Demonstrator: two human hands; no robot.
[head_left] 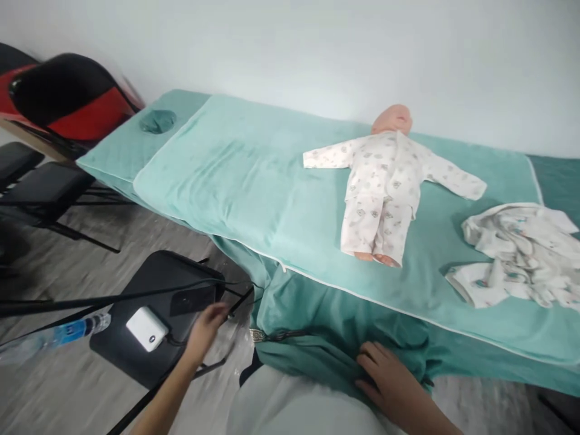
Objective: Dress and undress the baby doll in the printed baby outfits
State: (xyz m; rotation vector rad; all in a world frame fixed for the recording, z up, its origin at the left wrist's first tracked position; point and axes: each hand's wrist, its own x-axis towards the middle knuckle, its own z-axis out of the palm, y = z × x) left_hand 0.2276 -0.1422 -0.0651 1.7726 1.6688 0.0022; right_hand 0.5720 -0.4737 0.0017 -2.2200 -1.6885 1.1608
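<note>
My left hand is low beside a black folding chair, near its seat edge and a dark phone-like slab. Its fingers are blurred, so their grip is unclear. My right hand rests on the hanging green cloth at the bed's front, fingers stretched and slightly apart. On the green-covered bed lies a baby doll on its back, wearing a white patterned jacket and trousers, sleeves spread wide. Crumpled white printed baby clothes lie to its right.
A white power bank with a cable sits on the chair seat. A plastic water bottle lies at the left. Red and black chairs stand past the bed's left end, which has a face hole. A white wall runs behind.
</note>
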